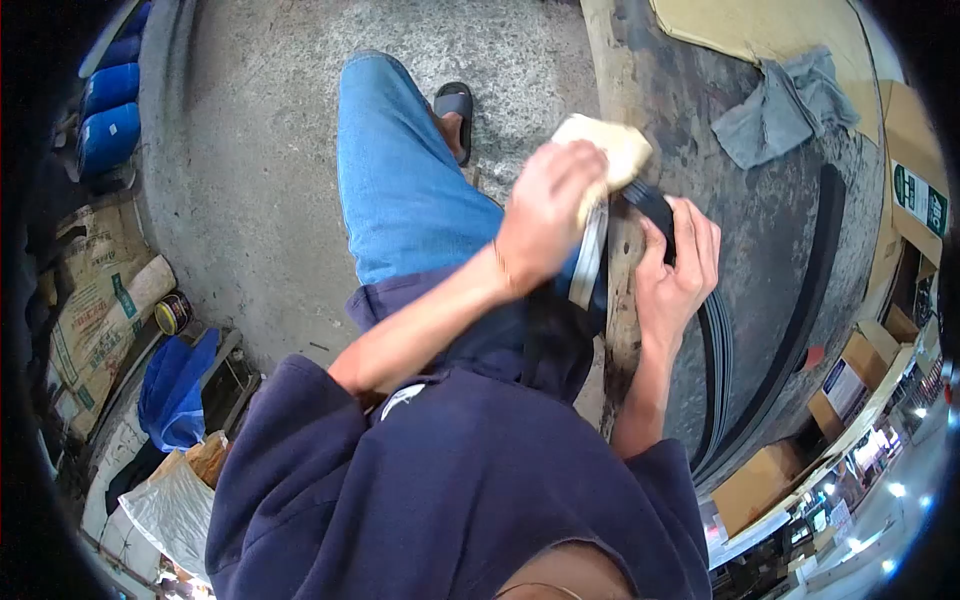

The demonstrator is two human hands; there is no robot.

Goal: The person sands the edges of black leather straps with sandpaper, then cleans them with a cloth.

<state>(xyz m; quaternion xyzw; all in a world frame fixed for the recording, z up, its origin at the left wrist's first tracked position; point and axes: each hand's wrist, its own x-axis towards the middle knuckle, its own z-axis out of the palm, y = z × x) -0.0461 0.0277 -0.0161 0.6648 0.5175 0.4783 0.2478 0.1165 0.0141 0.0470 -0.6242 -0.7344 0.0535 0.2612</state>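
My left hand [548,205], smeared by motion, is closed on a cream-coloured cloth or pad [622,148] above the table's wooden edge. Thumb and fingers of my right hand [680,258] pinch a black ribbed strip [655,208], whose near part meets the cream pad. A pale, shiny strip end [590,258] hangs below the pad, over my lap. More ribbed black strip [717,355] runs along the tabletop behind my right wrist. What lies under the left palm is hidden.
The dark worktop [700,110] holds a grey rag [785,110], another long black strip [815,255] and a cardboard sheet [770,25]. Cardboard boxes [850,375] line its far side. Blue rolls [110,135], sacks [100,310] and a tin [173,312] stand left across the concrete floor [260,180].
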